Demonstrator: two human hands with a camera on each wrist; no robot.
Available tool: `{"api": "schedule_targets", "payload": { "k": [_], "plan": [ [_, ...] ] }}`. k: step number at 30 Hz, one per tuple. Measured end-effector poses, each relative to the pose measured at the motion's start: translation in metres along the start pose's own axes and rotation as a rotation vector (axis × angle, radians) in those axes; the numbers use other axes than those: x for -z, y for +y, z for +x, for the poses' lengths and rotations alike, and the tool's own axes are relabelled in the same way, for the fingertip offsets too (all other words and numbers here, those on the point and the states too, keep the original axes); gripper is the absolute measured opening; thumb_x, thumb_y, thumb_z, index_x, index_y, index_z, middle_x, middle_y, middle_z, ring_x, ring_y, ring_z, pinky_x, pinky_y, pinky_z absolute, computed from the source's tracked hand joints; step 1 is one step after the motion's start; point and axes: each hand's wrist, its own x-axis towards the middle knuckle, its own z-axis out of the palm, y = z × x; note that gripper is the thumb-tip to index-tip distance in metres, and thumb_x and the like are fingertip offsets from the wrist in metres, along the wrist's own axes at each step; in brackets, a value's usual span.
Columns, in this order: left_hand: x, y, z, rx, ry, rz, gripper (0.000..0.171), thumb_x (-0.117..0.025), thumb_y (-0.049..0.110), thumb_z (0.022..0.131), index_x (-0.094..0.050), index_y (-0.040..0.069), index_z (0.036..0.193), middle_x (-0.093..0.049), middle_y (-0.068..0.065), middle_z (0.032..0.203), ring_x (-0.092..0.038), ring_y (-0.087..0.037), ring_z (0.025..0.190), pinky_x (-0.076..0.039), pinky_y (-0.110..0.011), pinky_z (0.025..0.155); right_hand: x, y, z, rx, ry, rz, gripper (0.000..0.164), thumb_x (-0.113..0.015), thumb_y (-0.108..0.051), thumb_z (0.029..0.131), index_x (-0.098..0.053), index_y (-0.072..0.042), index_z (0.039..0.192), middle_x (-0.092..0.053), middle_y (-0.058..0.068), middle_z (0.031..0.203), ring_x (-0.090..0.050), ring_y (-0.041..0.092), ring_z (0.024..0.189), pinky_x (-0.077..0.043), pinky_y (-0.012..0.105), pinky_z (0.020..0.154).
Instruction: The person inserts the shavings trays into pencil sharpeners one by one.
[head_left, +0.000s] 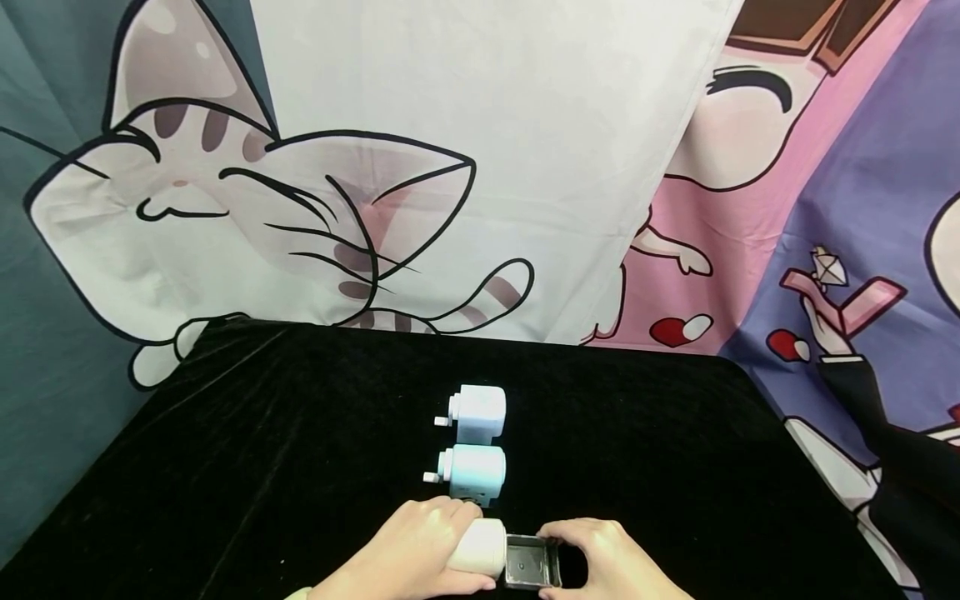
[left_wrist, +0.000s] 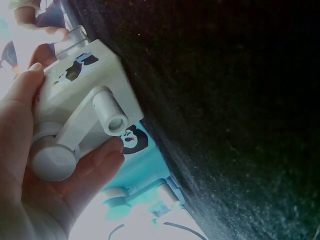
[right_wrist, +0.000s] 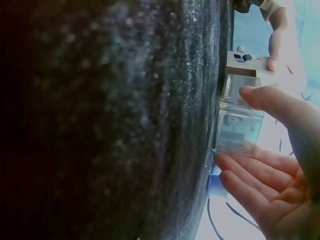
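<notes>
My left hand (head_left: 416,542) grips a white crank pencil sharpener (head_left: 480,547) near the front of the black cloth. In the left wrist view, its crank handle (left_wrist: 107,110) and a dark cartoon print show between thumb and fingers. On the right, my right hand (head_left: 603,554) pinches the sides of a clear shavings drawer (head_left: 531,562) with thumb and fingertips. The drawer lies end-on against the sharpener's side, mostly outside its body; whether its tip is inside the slot I cannot tell. Its transparent walls show in the right wrist view, near the fingers (right_wrist: 250,192).
Just beyond my left hand stands a light blue sharpener (head_left: 477,471), its crank to the left. Behind that is a pale lavender one (head_left: 480,410), turned the same way. Black cloth (head_left: 637,450) covers the table, and a printed cartoon curtain (head_left: 465,75) hangs behind.
</notes>
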Motion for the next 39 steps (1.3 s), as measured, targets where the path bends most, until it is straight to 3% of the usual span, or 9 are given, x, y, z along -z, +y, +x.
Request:
{"api": "schedule_targets", "payload": {
  "k": [9,22,28,39],
  "plan": [
    [-0.0004,0.0001,-0.0002,-0.005,0.008,-0.006,0.047,-0.054,0.063,0.076,-0.057,0.018,0.089,-0.059,0.01,0.072,-0.048,0.003,0.059,-0.036,-0.009,0.048,-0.0026,0.0003,0.0013,0.039,0.02,-0.031,0.042,-0.068,-0.045,0.074,-0.06,-0.021,0.107,-0.065,-0.011,0.098,-0.057,-0.003,0.086,-0.051,0.022,0.07],
    [0.0,0.0001,0.0004,-0.005,-0.001,-0.006,0.047,-0.054,0.063,0.076,-0.057,0.019,0.09,-0.06,0.01,0.073,-0.048,0.003,0.06,-0.037,-0.01,0.049,0.0004,-0.0032,0.0044,-0.025,-0.038,0.042,0.04,-0.067,-0.044,0.075,-0.059,-0.024,0.108,-0.065,-0.012,0.099,-0.057,-0.004,0.086,-0.051,0.022,0.073],
    [0.001,0.0005,0.0006,0.006,-0.023,-0.014,0.047,-0.053,0.064,0.077,-0.058,0.019,0.09,-0.06,0.01,0.073,-0.048,0.004,0.06,-0.037,-0.01,0.049,-0.001,-0.0028,0.0054,-0.007,-0.036,0.037,0.04,-0.067,-0.044,0.076,-0.059,-0.024,0.109,-0.065,-0.012,0.099,-0.057,-0.004,0.087,-0.051,0.023,0.073],
    [0.0007,0.0002,-0.0004,0.004,-0.003,-0.004,0.047,-0.053,0.064,0.076,-0.057,0.019,0.089,-0.059,0.011,0.072,-0.048,0.003,0.059,-0.036,-0.01,0.048,-0.0024,-0.0037,0.0065,0.021,-0.028,0.033,0.04,-0.067,-0.044,0.076,-0.059,-0.023,0.108,-0.065,-0.011,0.099,-0.057,-0.004,0.086,-0.051,0.022,0.072]
  ]
}}
